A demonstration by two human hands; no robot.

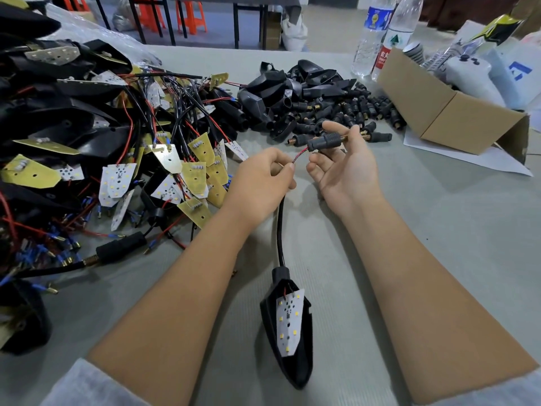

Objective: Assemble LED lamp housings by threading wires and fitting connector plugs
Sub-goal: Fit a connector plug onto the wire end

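Observation:
A black lamp housing (270,332) with a white LED board (288,323) in it lies on the grey table near the front, between my forearms. Its black cable (280,230) runs up into my left hand (260,180), which pinches the thin red and black wires (300,155) at the cable's end. Those wires enter a black connector plug (323,142) with a brass threaded tip. My right hand (342,168) holds that plug between thumb and fingers, palm turned up.
A heap of housings, LED boards and red and black wires (117,136) fills the left side. Loose black housings and plugs (316,98) are piled behind my hands. A cardboard box (445,112) and two water bottles (383,33) stand at the back right.

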